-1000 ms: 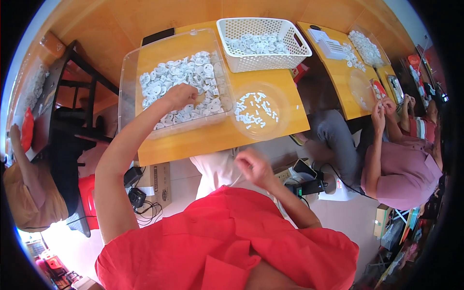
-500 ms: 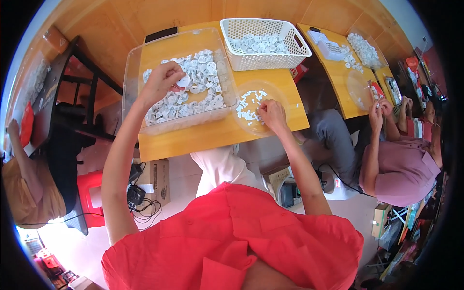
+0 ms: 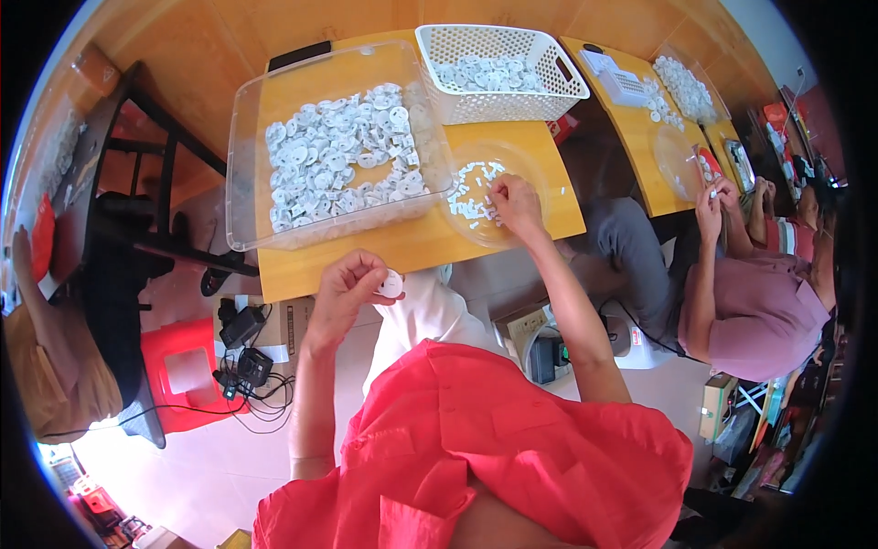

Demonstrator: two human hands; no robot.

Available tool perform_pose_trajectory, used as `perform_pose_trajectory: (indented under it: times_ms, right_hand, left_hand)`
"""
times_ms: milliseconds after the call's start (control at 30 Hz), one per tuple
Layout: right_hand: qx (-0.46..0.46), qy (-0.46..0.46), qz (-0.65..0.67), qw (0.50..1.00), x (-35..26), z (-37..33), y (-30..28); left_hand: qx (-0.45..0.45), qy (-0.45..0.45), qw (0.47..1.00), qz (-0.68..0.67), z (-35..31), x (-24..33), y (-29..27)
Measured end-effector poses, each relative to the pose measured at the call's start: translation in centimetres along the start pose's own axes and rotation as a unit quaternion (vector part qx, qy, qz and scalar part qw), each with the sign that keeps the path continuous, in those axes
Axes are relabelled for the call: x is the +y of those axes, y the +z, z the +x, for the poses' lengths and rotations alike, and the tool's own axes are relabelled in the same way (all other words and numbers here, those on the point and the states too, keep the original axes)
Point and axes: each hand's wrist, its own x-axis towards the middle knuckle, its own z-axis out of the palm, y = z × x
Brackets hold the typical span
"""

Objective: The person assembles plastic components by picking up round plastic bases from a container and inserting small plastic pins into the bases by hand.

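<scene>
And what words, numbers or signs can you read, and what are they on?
None are clear enough to read.
White disc in the left hand: any marks are too small.
Cardboard box under the table: any print is too blurred.
White container on the floor: its red-and-white label is too small.

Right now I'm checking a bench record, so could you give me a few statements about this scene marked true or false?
1. The left hand holds a round white piece. True.
2. The right hand is over the round clear dish of small white bits. True.
3. The large clear bin stands left of the white basket. True.
4. The white basket holds only red parts. False: white parts lie in it.
5. The left hand is inside the large clear bin. False: it is outside.
</scene>
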Motion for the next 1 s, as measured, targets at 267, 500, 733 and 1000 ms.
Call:
perform_pose_trajectory:
  times_ms: [267,500,733,1000]
  right_hand:
    - [0.065,-0.165,-0.082,0.981,0.3,3.0,1.3]
    - [-0.046,-0.104,-0.044,0.993,0.6,4.7,1.5]
    - [-0.077,-0.088,-0.049,0.992,-0.2,4.1,0.6]
    - [-0.107,-0.172,-0.06,0.978,-1.7,-0.4,2.2]
  left_hand:
    - [0.054,-0.052,0.994,-0.081,-1.0,-3.4,1.0]
    - [0.062,-0.055,0.994,-0.074,-1.1,-4.0,0.9]
    - [0.049,-0.058,0.992,-0.1,-1.3,-4.5,1.1]
    - [0.052,-0.068,0.991,-0.103,-1.4,-5.1,1.3]
